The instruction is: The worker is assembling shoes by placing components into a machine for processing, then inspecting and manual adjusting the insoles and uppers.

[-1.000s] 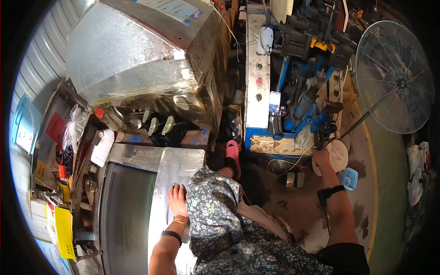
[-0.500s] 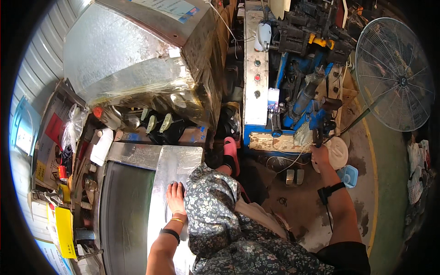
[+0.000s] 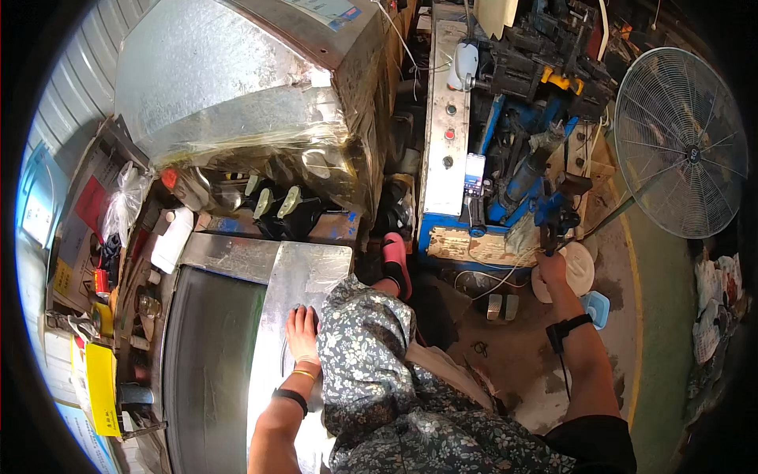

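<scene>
1. Left hand [image 3: 302,336]: flat on the bare metal plate [image 3: 316,265], fingers slightly spread, right by my floral apron [image 3: 367,332].
2. Right hand [image 3: 550,267]: arm stretched out, fingers curled at the dark lever [image 3: 548,237]. Can't tell if the grip is fully closed. Hands well apart.
3. Lever is at the near right corner of the blue machine [image 3: 424,237], just beside a white round lid [image 3: 580,272].
4. Plate: scuffed, strong glare on its left edge. Dark recessed panel [image 3: 213,347] alongside, streaked.
5. Floor [image 3: 521,347]: brownish, dark stains. Two pedals [image 3: 503,306], blue tub [image 3: 595,310], then a curved yellow line [image 3: 636,292] and green flooring [image 3: 671,316].
6. Room: big galvanized housing [image 3: 221,79] ahead-left, lower part in torn clear plastic; corrugated wall [image 3: 75,87] behind; tall mesh fan [image 3: 692,154] on the right.
7. Writing: yellow box [image 3: 103,387] at lower left has dark characters; blue-and-white printed sheet [image 3: 328,9] on top of the housing, too small to read.
8. Control strip [image 3: 442,174]: worn white, red button [image 3: 449,134] between two dark ones. Phone [image 3: 474,174] next to it, screen lit, text too small. Fan hub carries a badge, unclear.
</scene>
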A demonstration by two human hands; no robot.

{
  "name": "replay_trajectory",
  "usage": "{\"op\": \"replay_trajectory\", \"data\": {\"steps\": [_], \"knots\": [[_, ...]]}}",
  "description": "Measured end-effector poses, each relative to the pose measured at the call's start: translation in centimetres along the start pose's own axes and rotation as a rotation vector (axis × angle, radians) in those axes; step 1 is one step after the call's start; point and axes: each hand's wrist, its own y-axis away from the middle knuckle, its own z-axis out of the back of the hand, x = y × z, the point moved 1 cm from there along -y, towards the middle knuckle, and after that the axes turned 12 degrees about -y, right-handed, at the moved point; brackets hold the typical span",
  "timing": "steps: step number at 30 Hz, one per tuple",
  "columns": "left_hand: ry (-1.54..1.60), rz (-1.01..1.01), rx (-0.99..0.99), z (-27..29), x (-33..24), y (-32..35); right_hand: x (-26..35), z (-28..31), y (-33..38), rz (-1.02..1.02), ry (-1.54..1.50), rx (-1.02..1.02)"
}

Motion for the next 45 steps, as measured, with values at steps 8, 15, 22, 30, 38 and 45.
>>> {"op": "replay_trajectory", "data": {"steps": [8, 15, 22, 30, 38, 45], "knots": [[0.004, 0.014, 0.017, -0.1, 0.1, 0.2, -0.4, -0.4, -0.6, 0.035, -0.008, -0.023], [0.019, 0.020, 0.032, 0.2, -0.2, -0.1, -1.2, 0.0, -1.7, 0.065, 0.047, -0.092], [0.016, 0.013, 0.018, 0.5, 0.0, 0.1, -1.3, -0.3, -1.7, 0.073, 0.060, -0.062], [0.005, 0.019, 0.017, 0.2, -0.3, 0.0, -1.0, -0.2, -1.5, 0.080, 0.124, -0.085], [-0.041, 0.016, -0.013, -1.1, 1.0, 0.4, -1.4, -1.0, -2.2, 0.110, 0.210, -0.030], [-0.012, 0.000, -0.027, 0.1, 0.0, 0.3, -3.9, -0.6, -4.1, 0.284, 0.533, -0.129]]}}
